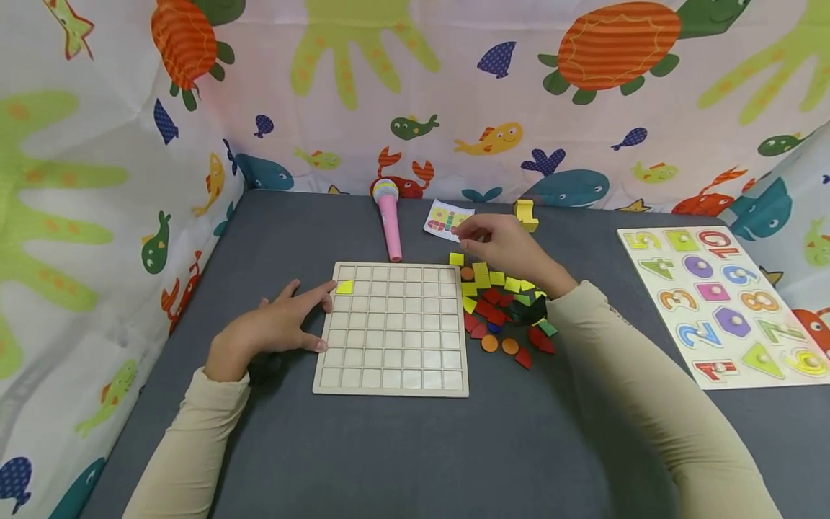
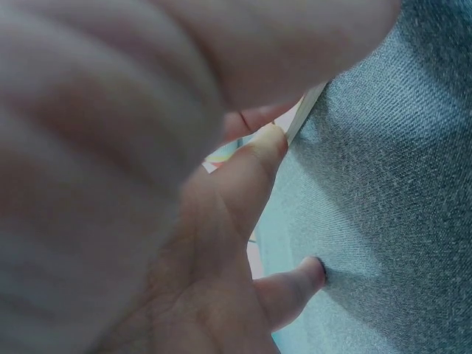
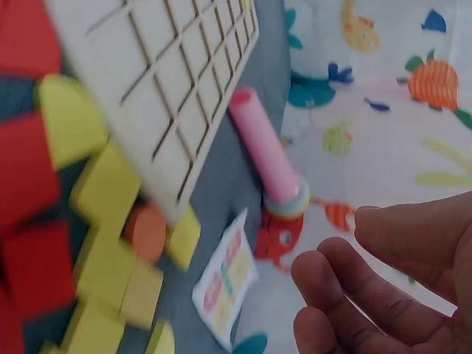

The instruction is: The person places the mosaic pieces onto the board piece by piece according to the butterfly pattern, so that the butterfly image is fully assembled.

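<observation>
A wooden grid board (image 1: 393,329) lies flat in front of me, with one yellow square tile (image 1: 344,287) in its upper left. My left hand (image 1: 272,328) rests at the board's left edge, thumb and fingertips touching the rim, fingers mostly straight. Beyond the board, my right hand (image 1: 502,245) is raised beside a small pattern card (image 1: 446,219). Its fingers are loosely bent, and the right wrist view shows a gap between thumb (image 3: 413,228) and fingers with nothing held. Below that hand, loose yellow tiles (image 1: 480,274) and red tiles (image 1: 493,306) are piled along the board's right edge.
A pink toy microphone (image 1: 390,223) lies behind the board. At the back stands a yellow block (image 1: 526,215). Orange round pieces (image 1: 499,345) and green pieces (image 1: 547,328) are among the tiles. A number puzzle board (image 1: 726,306) lies at the right. A printed curtain (image 1: 454,94) borders the table.
</observation>
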The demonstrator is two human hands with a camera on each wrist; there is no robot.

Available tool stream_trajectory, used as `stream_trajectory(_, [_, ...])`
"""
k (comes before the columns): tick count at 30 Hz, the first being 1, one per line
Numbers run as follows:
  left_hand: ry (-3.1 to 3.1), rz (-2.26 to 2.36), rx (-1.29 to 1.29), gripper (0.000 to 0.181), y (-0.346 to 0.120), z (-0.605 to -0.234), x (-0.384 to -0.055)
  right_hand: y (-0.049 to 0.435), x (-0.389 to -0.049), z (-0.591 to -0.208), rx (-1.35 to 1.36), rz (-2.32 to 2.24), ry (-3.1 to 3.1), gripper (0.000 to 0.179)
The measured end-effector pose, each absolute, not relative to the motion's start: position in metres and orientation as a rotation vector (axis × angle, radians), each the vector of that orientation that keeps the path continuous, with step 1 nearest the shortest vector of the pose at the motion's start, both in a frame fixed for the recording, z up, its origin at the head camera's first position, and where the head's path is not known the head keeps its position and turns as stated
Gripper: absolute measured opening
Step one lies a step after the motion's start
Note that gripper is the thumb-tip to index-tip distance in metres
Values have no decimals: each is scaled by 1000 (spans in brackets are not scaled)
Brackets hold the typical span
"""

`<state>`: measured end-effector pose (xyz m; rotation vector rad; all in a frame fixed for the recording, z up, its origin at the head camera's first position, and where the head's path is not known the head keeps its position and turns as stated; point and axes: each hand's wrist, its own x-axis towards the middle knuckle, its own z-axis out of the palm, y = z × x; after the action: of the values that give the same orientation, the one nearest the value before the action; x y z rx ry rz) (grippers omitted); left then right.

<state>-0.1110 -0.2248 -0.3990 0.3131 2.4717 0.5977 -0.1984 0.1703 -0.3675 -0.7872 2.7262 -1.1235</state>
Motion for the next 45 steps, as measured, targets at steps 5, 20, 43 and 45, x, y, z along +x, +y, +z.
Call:
stream_trajectory(5, [2474, 607, 322, 109, -223, -401, -110, 197, -199, -365, -702, -1054, 2800, 20])
stream_trajectory(20, [2476, 604, 313, 110, -222, -401, -109, 256, -203, -387, -454, -957, 2809, 27])
stream_trajectory(43, [2466, 573, 309, 112, -222, -401, -112, 314, -195, -404, -351, -776, 2756, 32])
stream_trajectory(45, [2468, 575, 309, 111, -222, -400, -112, 318, -195, -404, -338, -753, 2747, 32])
